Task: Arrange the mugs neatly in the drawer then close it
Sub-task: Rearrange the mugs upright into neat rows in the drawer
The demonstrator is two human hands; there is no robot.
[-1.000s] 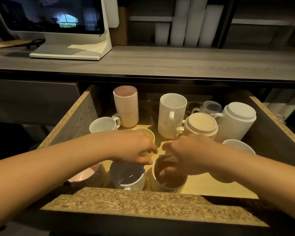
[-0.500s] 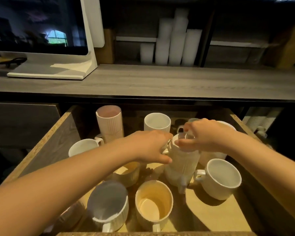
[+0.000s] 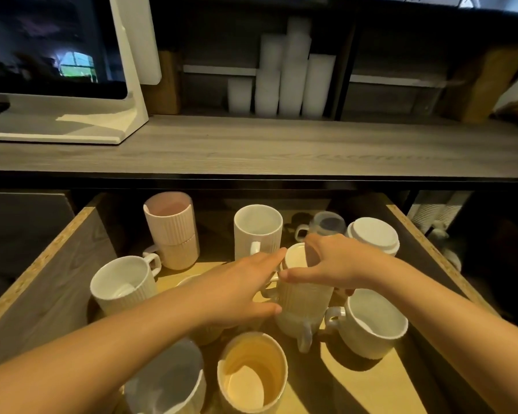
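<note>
Head view: right hand (image 3: 332, 264) has curled round the mug stack (image 3: 307, 303).

The left hand (image 3: 240, 291) and its forearm cover most of a yellowish mug (image 3: 210, 336) under them; only a piece of its wall shows. The right hand (image 3: 335, 264) hides the right side of the upper ribbed mug (image 3: 295, 256), which its fingers (image 3: 311, 245) curl over. Whether the left fingers (image 3: 269, 258) really touch this mug, I cannot tell. The grey mug (image 3: 168, 380) at the near left is cut by the bottom edge. Beside the small clear mug (image 3: 326, 224) a dark thing (image 3: 296, 219) is too dim to name.
</note>
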